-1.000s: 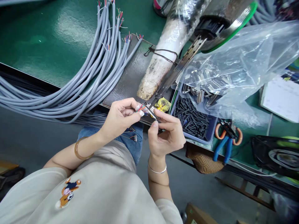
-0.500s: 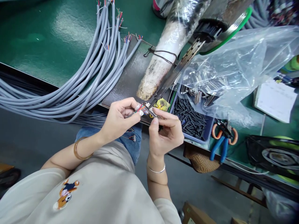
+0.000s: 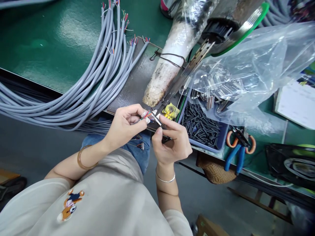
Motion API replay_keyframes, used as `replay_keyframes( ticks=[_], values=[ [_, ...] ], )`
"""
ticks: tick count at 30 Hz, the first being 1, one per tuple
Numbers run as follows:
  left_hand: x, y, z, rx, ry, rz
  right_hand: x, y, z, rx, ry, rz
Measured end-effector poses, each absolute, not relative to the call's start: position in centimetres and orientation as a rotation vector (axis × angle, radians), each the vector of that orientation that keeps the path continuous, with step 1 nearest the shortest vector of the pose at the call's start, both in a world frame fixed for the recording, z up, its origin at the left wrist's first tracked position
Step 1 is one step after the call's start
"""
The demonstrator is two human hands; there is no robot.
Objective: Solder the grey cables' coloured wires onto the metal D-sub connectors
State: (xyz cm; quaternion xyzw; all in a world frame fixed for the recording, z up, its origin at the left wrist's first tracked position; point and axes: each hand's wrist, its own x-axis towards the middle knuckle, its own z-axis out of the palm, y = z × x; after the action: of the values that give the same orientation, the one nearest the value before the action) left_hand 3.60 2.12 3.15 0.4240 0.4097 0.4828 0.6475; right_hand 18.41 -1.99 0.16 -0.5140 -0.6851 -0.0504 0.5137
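Along the front edge of the green bench [image 3: 81,42], the head view shows grey cables [image 3: 98,82] lying left of a dark plate [image 3: 133,77]. Over the plate's front edge, the left hand [image 3: 125,123] pinches thin coloured wires [image 3: 147,115] between thumb and fingers, at a multi-pin connector [image 3: 156,118]. The right hand [image 3: 172,139] has its thumb and index finger closed about the connector's near end. Just right sits a blue tray [image 3: 223,134] of black sleeves [image 3: 200,124].

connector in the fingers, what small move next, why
Probably nudge the coloured wires toward the contacts on the connector: the left hand pinches them beside it while the right hand holds the connector. Whether any are attached is too small to tell.
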Motion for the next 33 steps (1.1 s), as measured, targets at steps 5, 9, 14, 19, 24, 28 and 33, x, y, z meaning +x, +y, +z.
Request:
replay_keyframes(
  ticks=[5, 9, 14, 19, 24, 28, 33],
  values=[
    [3.5, 1.6, 2.7, 0.961, 0.97, 1.089, 18.1, -2.0, 0.1, -1.26, -1.54, 0.031],
    [3.8, 1.0, 2.2, 1.037, 1.04, 1.155, 17.8, -2.1, 0.2, -1.272, -1.523, 0.088],
    [4.2, 1.1, 2.5, 1.113, 1.07, 1.243, 17.8, -1.9, 0.2, -1.264, -1.545, 0.029],
    [4.2, 1.3, 2.7, 1.116, 1.063, 1.24, 17.9, -1.7, 0.2, -1.257, -1.56, 0.004],
    [4.1, 1.2, 2.5, 1.103, 1.096, 1.224, 17.9, -1.5, 0.0, -1.264, -1.566, -0.006],
    [4.3, 1.3, 2.7, 1.109, 1.095, 1.235, 17.8, -1.4, 0.1, -1.265, -1.562, -0.024],
    [4.3, 1.3, 3.0, 1.151, 1.095, 1.276, 17.7, -1.4, 0.5, -1.268, -1.578, -0.062]
  ],
)
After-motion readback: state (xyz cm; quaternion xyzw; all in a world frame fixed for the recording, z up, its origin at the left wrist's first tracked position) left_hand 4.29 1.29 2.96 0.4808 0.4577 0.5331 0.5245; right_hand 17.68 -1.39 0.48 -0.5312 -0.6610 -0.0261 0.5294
